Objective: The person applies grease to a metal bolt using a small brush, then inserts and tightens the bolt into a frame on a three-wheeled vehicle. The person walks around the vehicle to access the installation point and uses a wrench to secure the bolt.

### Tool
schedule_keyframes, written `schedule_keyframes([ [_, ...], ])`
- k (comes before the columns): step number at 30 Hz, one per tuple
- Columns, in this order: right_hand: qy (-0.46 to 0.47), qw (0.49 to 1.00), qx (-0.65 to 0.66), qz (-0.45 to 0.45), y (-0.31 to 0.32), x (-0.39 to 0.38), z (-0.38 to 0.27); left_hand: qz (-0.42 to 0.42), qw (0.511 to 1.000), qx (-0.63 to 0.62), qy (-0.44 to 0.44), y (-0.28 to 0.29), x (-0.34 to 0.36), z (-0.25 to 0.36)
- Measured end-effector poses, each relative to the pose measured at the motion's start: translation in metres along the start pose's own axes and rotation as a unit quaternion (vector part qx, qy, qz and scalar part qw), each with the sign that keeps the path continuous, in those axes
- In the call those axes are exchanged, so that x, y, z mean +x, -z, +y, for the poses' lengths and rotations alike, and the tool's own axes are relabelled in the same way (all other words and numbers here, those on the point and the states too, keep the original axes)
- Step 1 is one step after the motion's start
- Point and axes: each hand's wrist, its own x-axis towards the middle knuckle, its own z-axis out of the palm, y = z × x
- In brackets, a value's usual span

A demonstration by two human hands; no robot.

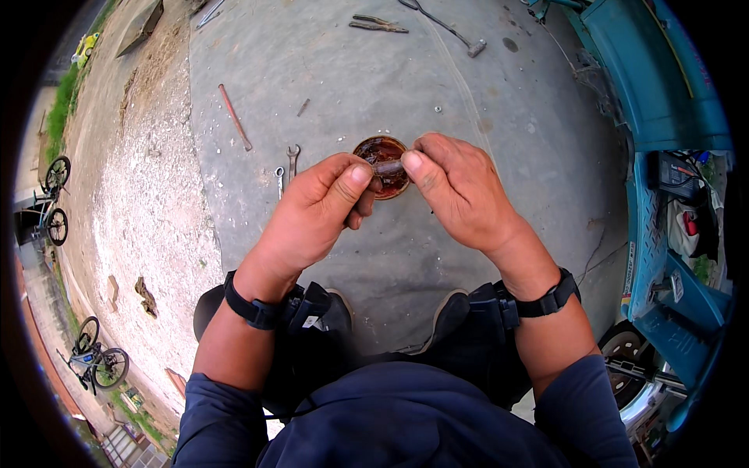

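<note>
My left hand and my right hand both pinch a small, dark, greasy cylindrical part between thumbs and fingers. It is held horizontally over a round tin of reddish-brown grease. Just left of the tin, a combination wrench and a smaller wrench lie on the grey ground, partly behind my left hand.
Pliers, a hammer, a red rod and small metal pieces lie on the concrete. A teal vehicle with a wheel stands along the right. Bicycles are at the far left. My shoes are below my hands.
</note>
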Motion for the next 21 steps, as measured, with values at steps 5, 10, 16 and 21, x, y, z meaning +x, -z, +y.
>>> schedule_keyframes([
  [5, -0.082, 0.992, 0.1, -0.015, -0.001, 0.001, -0.002, 0.018, 0.996, 0.07, -0.049, -0.003, -0.001, 0.001],
  [10, -0.149, 0.971, 0.184, -0.027, -0.004, -0.001, 0.0, 0.052, 0.973, 0.183, -0.133, 0.0, 0.0, -0.001],
  [16, -0.213, 0.939, 0.268, -0.039, -0.009, -0.001, -0.004, 0.089, 0.917, 0.303, -0.243, 0.003, 0.001, 0.0],
  [21, -0.277, 0.885, 0.369, -0.059, -0.012, 0.0, -0.004, 0.103, 0.857, 0.402, -0.304, 0.006, 0.003, 0.004],
])
